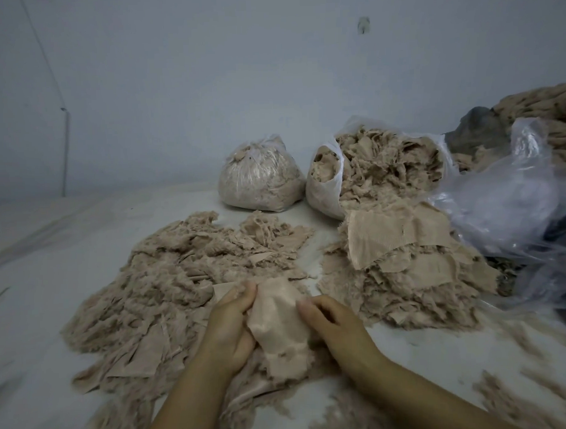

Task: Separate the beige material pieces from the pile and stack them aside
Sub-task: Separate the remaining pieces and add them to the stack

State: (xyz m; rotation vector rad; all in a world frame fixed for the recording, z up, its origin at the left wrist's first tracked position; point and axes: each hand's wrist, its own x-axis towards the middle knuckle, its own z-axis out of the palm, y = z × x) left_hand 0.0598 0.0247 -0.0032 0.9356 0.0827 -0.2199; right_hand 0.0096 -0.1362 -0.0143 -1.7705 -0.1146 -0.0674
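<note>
Beige scraps fill the tied plastic bag [261, 179] and open plastic bag [325, 187] by the pale wall [174, 89]. On the white surface [37, 303], my left hand [229, 331] and right hand [337, 328] grip a beige fabric piece [277, 323] between the loose pile [168, 276] and sorted stack [402, 258].

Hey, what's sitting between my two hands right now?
In the head view, a beige material piece lies between the left hand and the right hand; both grip it, just ahead of the big pile.
</note>
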